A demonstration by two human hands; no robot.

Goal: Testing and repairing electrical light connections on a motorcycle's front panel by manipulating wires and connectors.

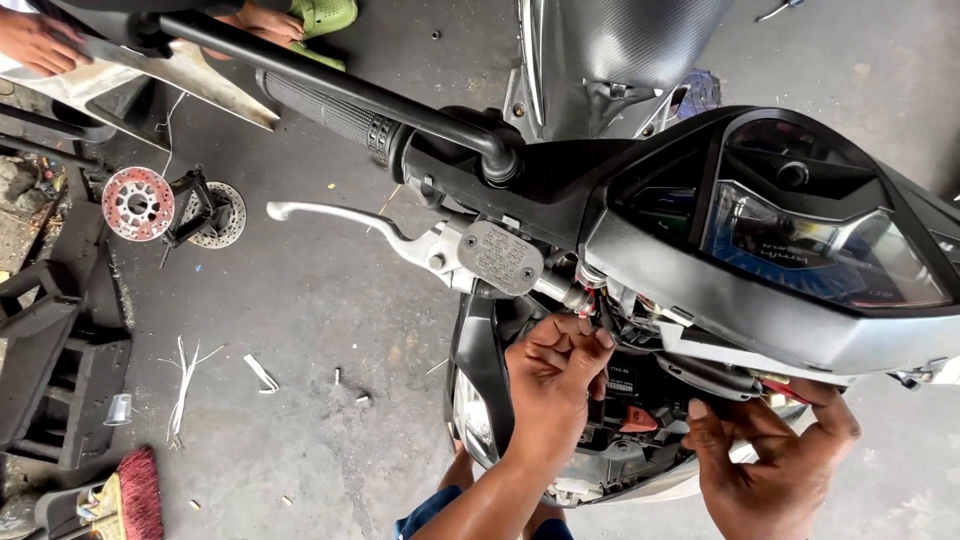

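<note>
I look down on a motorcycle's handlebar point(330, 100) and its instrument cluster point(800, 240). My left hand point(555, 385) reaches up under the cluster into the open front housing, fingers curled among wires near a red connector point(585, 300). My right hand point(775, 460) grips the lower edge of the black front panel point(715, 375) just below the cluster. The silver brake lever point(340, 218) and its square reservoir cap point(500, 258) sit just left of my left hand.
Two brake discs point(140, 203) lie on the concrete floor at left, beside black plastic body panels point(50, 350). White cable ties point(185, 385) and small bits are scattered about. A red broom point(135, 495) is at bottom left. Another person's hand point(35, 40) and feet in green sandals point(320, 18) are at top left.
</note>
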